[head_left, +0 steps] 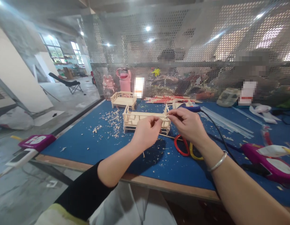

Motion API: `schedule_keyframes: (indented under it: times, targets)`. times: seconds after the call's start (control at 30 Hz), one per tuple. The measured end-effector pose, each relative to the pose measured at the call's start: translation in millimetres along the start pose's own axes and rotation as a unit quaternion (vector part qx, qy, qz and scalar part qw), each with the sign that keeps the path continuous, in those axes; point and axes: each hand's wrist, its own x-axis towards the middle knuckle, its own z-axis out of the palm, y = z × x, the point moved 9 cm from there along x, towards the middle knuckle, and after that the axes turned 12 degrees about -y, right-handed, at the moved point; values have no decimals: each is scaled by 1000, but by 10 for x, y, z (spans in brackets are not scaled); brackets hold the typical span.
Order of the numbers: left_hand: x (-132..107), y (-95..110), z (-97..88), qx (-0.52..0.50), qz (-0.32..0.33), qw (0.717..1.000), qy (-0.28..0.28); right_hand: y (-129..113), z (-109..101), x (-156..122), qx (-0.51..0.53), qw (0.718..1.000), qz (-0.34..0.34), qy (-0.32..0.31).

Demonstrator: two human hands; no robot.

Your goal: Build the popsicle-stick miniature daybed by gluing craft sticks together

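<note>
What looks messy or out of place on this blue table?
Pale wood shavings lie scattered over the blue table top, mostly left of the small pale wooden frame model, some near the red-and-yellow-handled scissors. Nothing looks broken or tipped.

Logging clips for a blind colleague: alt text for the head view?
The right hand pinches a small wooden piece beside the curled left hand, over a blue table, in front of a miniature stick frame. Scissors lie beneath the right hand; wood shavings litter the table.
</note>
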Motion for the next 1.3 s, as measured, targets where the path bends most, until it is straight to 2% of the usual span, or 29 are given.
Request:
schedule_keyframes:
  times: [0.07, 0.17, 0.47, 0.7, 0.8, 0.97, 1.07, 1.2, 1.3]
  targets:
    - [-33, -184, 194, -77, -83, 992, -56, -11, 12, 12, -24, 999, -30, -4]
    - [-52, -357, 328, -135, -148, 977, -74, -28, 74, 41, -49, 997, -64, -10]
    - [50, -436, 469, -263, -155, 952, -32, -10, 190, 130, -47, 996, -79, -7]
    - [70, -465, 367, -170, -104, 980, 21, -5, 175, 86, -22, 998, -64, 2]
    - [81, -437, 312, -140, -84, 986, 27, 14, 196, 88, -8, 999, -44, -4]
    - [101, -318, 261, -36, -46, 998, 26, 51, 202, 103, 19, 999, -29, -5]
    - [124, -339, 279, -34, -50, 998, 19, 229, 119, 81, 69, 997, 22, 25]
    - [159, -377, 295, -52, -58, 997, 10, 553, -13, -15, 139, 980, 111, 93]
    - [164, -375, 291, -61, -65, 996, 4, 605, 19, -27, 148, 977, 131, 81]
